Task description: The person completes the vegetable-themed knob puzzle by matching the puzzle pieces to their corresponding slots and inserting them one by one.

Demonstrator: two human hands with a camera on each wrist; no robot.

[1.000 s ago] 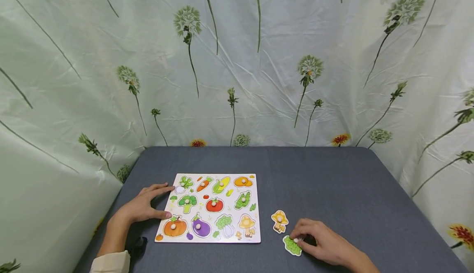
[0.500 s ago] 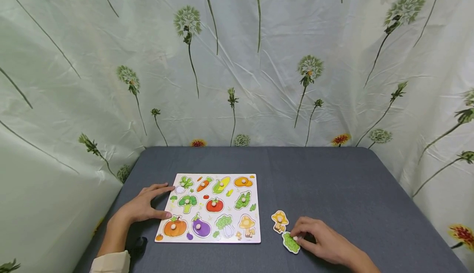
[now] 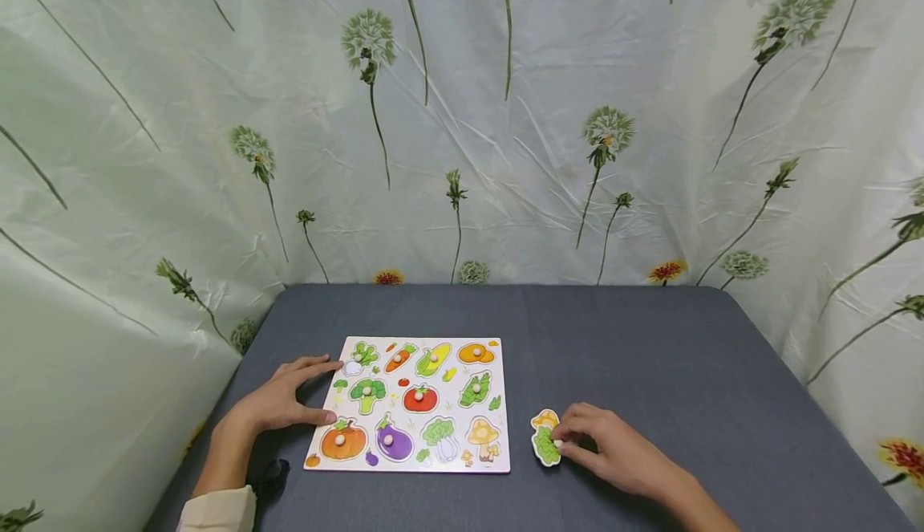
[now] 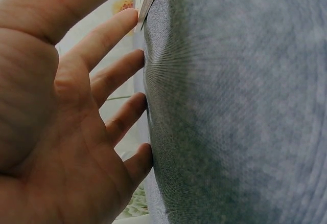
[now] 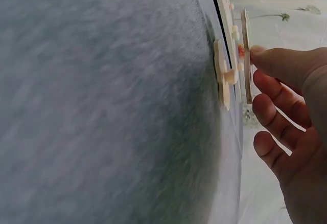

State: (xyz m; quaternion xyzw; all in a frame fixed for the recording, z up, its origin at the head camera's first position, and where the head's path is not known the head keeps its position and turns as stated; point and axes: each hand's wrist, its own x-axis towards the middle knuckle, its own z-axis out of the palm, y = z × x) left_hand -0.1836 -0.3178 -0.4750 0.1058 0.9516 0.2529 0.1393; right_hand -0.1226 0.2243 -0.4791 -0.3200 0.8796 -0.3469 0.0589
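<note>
My right hand (image 3: 613,452) pinches the knob of a green leafy-vegetable puzzle piece (image 3: 545,445). In the right wrist view this piece (image 5: 247,63) is held edge-on, off the table. Below it lies the mushroom puzzle piece (image 3: 545,417), partly covered in the head view; its knob shows in the right wrist view. The white vegetable puzzle board (image 3: 449,404) lies flat to the left. Along the board's left edge, my left hand (image 3: 277,404) rests with thumb and fingers spread, the thumb and index fingertip touching the board. In the left wrist view its fingers reach to the cloth.
Several knobbed pieces, such as the eggplant (image 3: 390,442) and tomato (image 3: 420,398), sit in the board. Pictures of a leafy vegetable (image 3: 440,438) and a mushroom (image 3: 483,436) show without knobs. Dark grey cloth (image 3: 650,355) covers the table; a flowered curtain (image 3: 520,155) hangs behind.
My right hand has moved the green piece up and left, from beside the mushroom piece to over its lower part. The left hand has stayed at the board's edge.
</note>
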